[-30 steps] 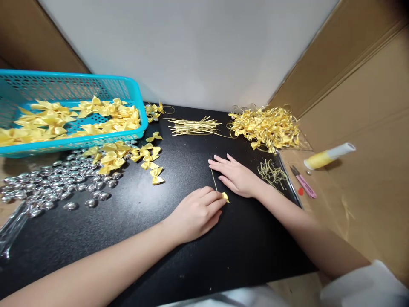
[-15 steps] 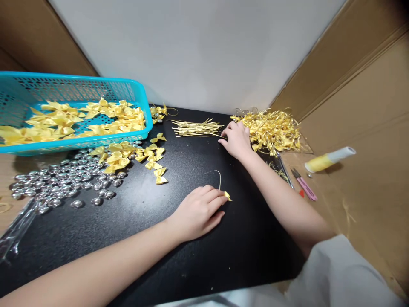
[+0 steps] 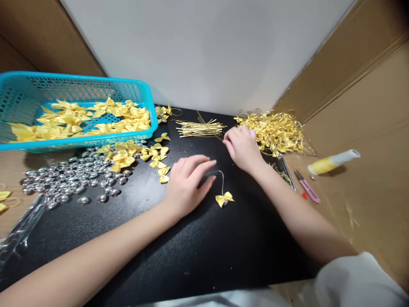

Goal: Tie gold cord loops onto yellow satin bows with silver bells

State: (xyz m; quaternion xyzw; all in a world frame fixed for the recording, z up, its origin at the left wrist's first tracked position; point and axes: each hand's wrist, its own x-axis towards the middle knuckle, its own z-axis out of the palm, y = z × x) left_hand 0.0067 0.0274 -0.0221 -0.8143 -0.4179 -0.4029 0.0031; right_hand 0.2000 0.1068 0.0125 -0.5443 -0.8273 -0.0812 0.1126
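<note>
On the matte black, faintly speckled table top (image 3: 204,256), a small yellow satin bow (image 3: 224,198) with a thin gold wire loop (image 3: 219,176) arching up from its knot lies near the middle, free of both hands. The left hand (image 3: 187,184) rests flat and open just beside it, fingers spread, holding nothing. The right hand (image 3: 243,147) sits curled near the far edge, fingertips at a bundle of straight gold wires (image 3: 200,128); whether it pinches one I cannot tell. Behind it lies a tangled heap of finished bows (image 3: 274,130). Toward the left edge: loose glossy bows (image 3: 145,155), shiny rounded silver beads (image 3: 73,179), and a perforated turquoise plastic basket (image 3: 79,85).
</note>
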